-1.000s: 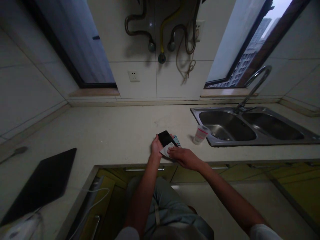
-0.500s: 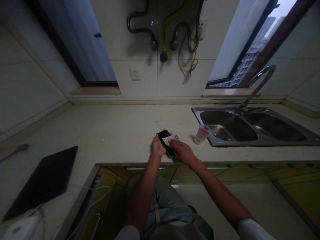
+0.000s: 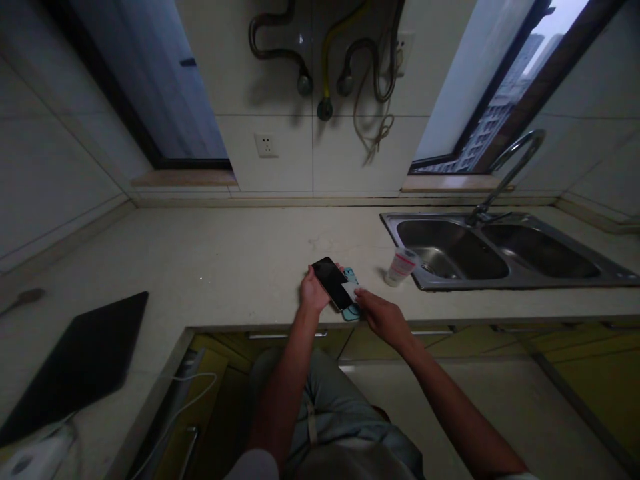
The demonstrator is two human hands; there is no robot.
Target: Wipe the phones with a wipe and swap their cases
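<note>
Head view: what is in hand here?

We see the left hand (image 3: 314, 292) cupped under a black smartphone (image 3: 331, 283), clenched round it, just above the worktop (image 3: 200, 253).

And the right hand (image 3: 383, 319)?

Its fingers (image 3: 363, 300) reach to a white card (image 3: 350, 291) lying on the phone's screen; we cannot tell if they pinch it.

How does the phone lie?

Screen up, its long axis slanting from upper left to lower right, over a teal flat piece (image 3: 351, 312).
</note>
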